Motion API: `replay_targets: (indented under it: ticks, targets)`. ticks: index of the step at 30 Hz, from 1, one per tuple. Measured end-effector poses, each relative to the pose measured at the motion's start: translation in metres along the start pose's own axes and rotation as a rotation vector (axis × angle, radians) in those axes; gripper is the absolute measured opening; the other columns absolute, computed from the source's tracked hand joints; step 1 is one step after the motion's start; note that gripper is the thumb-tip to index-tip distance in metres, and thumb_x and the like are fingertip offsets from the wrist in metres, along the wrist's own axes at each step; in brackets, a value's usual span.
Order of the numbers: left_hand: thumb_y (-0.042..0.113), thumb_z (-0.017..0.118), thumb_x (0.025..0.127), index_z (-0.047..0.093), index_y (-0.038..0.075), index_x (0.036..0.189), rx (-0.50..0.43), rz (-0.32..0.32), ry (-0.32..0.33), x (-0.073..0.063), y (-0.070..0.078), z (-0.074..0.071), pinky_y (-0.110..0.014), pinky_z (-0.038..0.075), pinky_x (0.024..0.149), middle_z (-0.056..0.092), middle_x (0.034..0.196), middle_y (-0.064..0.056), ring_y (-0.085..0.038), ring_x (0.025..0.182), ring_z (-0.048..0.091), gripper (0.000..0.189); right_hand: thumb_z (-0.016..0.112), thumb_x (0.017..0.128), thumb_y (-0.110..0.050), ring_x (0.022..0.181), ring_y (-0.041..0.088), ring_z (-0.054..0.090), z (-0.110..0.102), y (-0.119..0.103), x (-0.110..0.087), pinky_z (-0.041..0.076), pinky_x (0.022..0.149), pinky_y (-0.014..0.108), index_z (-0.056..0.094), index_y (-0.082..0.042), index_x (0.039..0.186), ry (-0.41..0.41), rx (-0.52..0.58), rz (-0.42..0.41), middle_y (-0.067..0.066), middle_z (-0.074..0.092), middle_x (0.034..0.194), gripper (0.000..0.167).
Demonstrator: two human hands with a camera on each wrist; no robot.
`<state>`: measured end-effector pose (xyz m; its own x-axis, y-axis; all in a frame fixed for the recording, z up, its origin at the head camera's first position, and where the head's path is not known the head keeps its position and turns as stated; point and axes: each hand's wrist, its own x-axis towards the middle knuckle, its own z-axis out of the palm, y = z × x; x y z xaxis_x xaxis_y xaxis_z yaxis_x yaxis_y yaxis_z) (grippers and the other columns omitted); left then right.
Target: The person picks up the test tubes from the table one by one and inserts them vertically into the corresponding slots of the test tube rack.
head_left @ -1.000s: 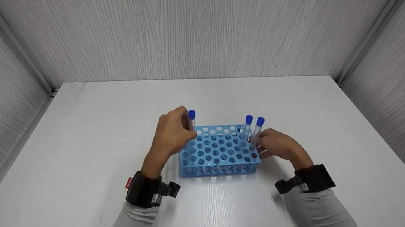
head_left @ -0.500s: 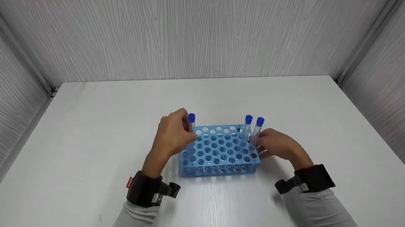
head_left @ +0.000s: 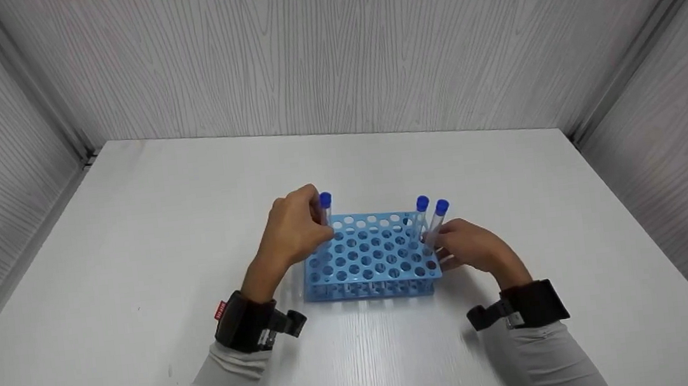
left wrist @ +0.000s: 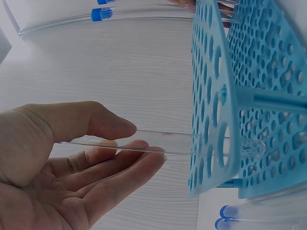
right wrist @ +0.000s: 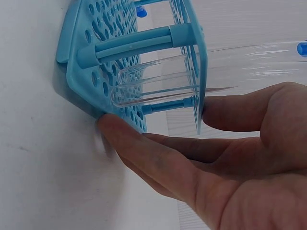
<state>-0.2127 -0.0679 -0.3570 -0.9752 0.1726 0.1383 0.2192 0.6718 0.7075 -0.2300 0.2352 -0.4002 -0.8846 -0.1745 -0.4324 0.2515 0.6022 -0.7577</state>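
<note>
A light-blue test tube rack point(head_left: 371, 254) with rows of round holes stands on the table. My left hand point(head_left: 290, 227) pinches a clear test tube point(left wrist: 177, 143) with a blue cap point(head_left: 325, 199) between thumb and fingers. That tube passes through the upper plate at the rack's left end, its rounded tip at the lower plate. At the other end my right hand point(head_left: 470, 245) grips the rack, thumb against the upper plate and fingers along the base. Two blue-capped tubes, one upright point(head_left: 419, 223) and one tilted right point(head_left: 437, 223), stand in the rack by that hand.
Beyond the rack's left end, loose tubes with blue caps point(left wrist: 225, 211) lie on the white table point(head_left: 374, 356). Grey wood-grain panels point(head_left: 303, 50) enclose the back and sides. Each wrist wears a black camera strap point(head_left: 245, 321).
My left hand and its test tube have sunk slightly toward the rack since a second ago, then stayed nearly still. The right hand keeps its place on the rack.
</note>
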Motion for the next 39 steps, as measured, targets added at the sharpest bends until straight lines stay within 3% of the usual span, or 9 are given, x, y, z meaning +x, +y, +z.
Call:
replay_targets:
  ticks: [16, 39]
  targets:
    - [0.006, 0.073, 0.082, 0.060, 0.005, 0.099, 0.007, 0.021, -0.013, -0.0002, -0.0025, 0.0003, -0.033, 0.051, 0.070, 0.066, 0.088, -0.009, -0.022, 0.079, 0.061, 0.021, 0.052, 0.103, -0.021, 0.102, 0.028, 0.065, 0.0003, 0.0001, 0.0021, 0.058, 0.091, 0.041, 0.061, 0.007, 0.125, -0.015, 0.016, -0.005, 0.016, 0.065, 0.109, 0.037]
    - [0.005, 0.071, 0.086, 0.061, 0.003, 0.108, -0.004, 0.023, -0.082, 0.0006, -0.0021, -0.0037, -0.040, 0.057, 0.085, 0.070, 0.103, -0.013, -0.027, 0.093, 0.068, 0.024, 0.052, 0.100, -0.018, 0.108, 0.029, 0.064, 0.0010, -0.0010, 0.0008, 0.056, 0.095, 0.042, 0.058, 0.006, 0.132, 0.002, 0.007, 0.020, 0.018, 0.064, 0.117, 0.041]
